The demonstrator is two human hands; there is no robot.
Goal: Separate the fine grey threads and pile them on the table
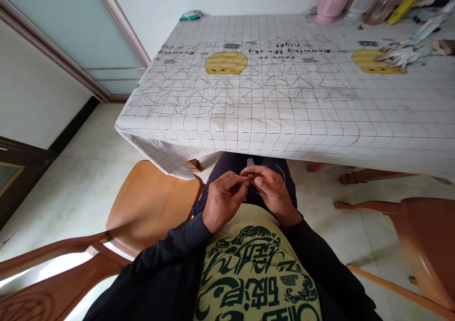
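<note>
A thin, pale wire point(284, 181) curves out around the fingers of my right hand point(272, 188). My left hand point(225, 195) meets it over my lap, fingertips together, pinching the same wire; the exact spot between the fingers is hidden. Both hands are below the front edge of the table, close to my shirt. On the checked tablecloth point(249, 126) lie rows of thin bent wire shapes point(222, 107), roughly triangular with rounded corners, among printed yellow figures and lettering.
At the table's back right stand a pink cylinder point(334, 1), bottles and a yellow strip point(408, 1), with crumpled gloves point(403, 55) nearer. A green packet point(191, 15) lies at the back left corner. Wooden chairs point(152, 202) flank me on both sides.
</note>
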